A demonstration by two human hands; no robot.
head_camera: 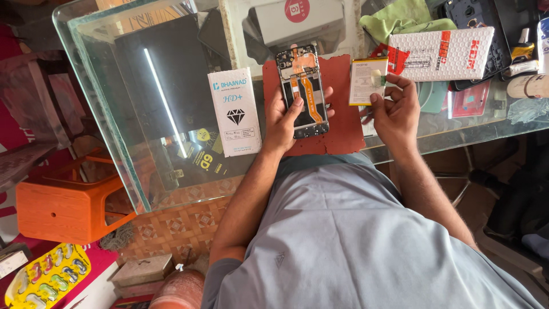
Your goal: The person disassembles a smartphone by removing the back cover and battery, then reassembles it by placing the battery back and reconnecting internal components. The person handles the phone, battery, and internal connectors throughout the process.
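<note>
Left hand (284, 117): wraps around the opened phone (303, 91) from its left side, thumb laid across the lower part of the exposed inside, fingers curled behind the right edge; a closed grip on the phone.
Opened phone: back cover off, orange flex strips and dark boards showing; held upright over the red mat (343, 114), its lower end close above the mat.
Right hand (394, 109): just right of the phone, fingertips pinched on the right edge of the flat battery (365, 81); a closed pinch on it.
Flat battery: pale, with a yellow border, just right of the phone, over the red mat's right edge.
Red mat: lies on the glass table (143, 114), directly beneath the phone.
White slim box (234, 111): on the glass just left of the phone, apart from the left hand.
White bubble envelope (443, 54): right of the phone, beyond the battery, with red print.
Green cloth (400, 17): behind the envelope, up and right of the phone.
Orange stool (63, 209): under the glass, far to the lower left of the phone.
</note>
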